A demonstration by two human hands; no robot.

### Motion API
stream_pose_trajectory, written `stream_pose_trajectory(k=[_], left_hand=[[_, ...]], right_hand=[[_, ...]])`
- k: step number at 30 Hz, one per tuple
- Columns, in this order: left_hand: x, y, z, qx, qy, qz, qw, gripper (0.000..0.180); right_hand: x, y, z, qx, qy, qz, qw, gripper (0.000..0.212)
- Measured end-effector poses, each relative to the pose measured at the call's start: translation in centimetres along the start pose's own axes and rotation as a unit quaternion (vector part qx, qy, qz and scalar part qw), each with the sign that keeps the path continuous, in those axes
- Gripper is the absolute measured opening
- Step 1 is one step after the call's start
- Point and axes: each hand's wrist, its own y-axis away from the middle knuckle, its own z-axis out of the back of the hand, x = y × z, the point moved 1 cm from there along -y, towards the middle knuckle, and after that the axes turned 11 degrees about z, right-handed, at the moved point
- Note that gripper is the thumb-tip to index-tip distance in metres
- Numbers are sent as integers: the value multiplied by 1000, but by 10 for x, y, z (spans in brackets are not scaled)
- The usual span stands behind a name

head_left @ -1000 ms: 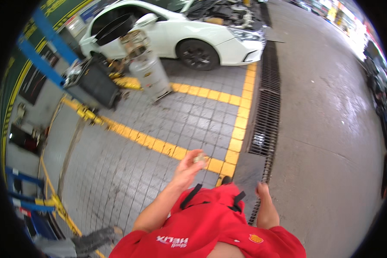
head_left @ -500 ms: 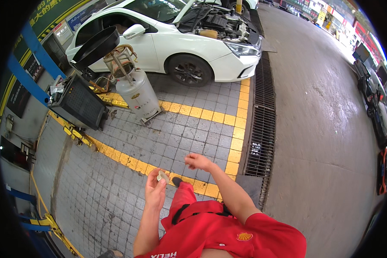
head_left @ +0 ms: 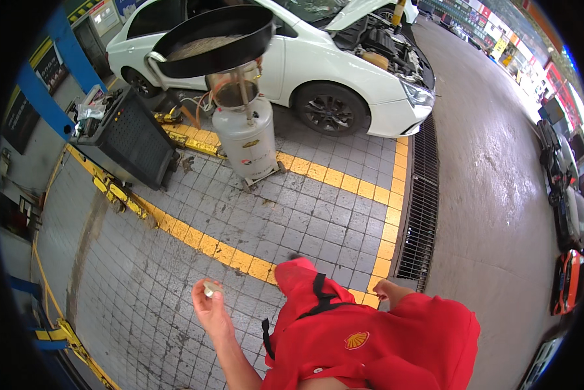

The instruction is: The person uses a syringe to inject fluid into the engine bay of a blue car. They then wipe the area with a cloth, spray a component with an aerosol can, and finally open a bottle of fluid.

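Note:
My left hand (head_left: pixel 211 309) is raised in front of me over the grey tiled floor and pinches a small pale round part (head_left: pixel 211 287) between its fingertips. My right hand (head_left: pixel 384 290) sits low by my side, just above my red shirt, mostly hidden by the sleeve; whether it holds anything is unclear. Ahead stands a grey oil drain tank on wheels (head_left: pixel 247 138) with a wide black funnel pan (head_left: pixel 213 40) on top. Behind it is a white car (head_left: pixel 285 49) with its hood up.
A dark tool cart (head_left: pixel 124 136) stands left of the drain tank. Yellow floor stripes (head_left: pixel 207 244) mark out the bay. A metal drain grate (head_left: pixel 422 208) runs along the right, bare concrete beyond it. Parked vehicles (head_left: pixel 568 214) line the far right edge.
My view has closed in on the drain tank and car. My right hand has dropped from in front of me to my side. My left hand still holds the small part.

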Motion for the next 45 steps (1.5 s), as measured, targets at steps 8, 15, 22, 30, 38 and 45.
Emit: stream_pose_trajectory(k=[8,15,22,30,38,45], left_hand=[[-62,-112,119,-140,-60,-51,987,51],[-154,-159,184,-255,22,-27,966,49],[-167,-208,295,-420,92,-65,901,50],[-228,-338,440,-447,115,-20,887,50],[-374,-493,561,-367,25,-51,929,49],[-416,-641,640,-378,3,-36,925,49]], right_hand=[[371,-50,-33,-5,575,404,711,21],[779,71,-208,-7,179,468,865,19],[953,251,-474,279,215,619,702,30],[988,157,-549,275,557,571,537,35],[1099,89,-447,47,371,349,859,26],[1217,104,-511,86,200,328,919,21]])
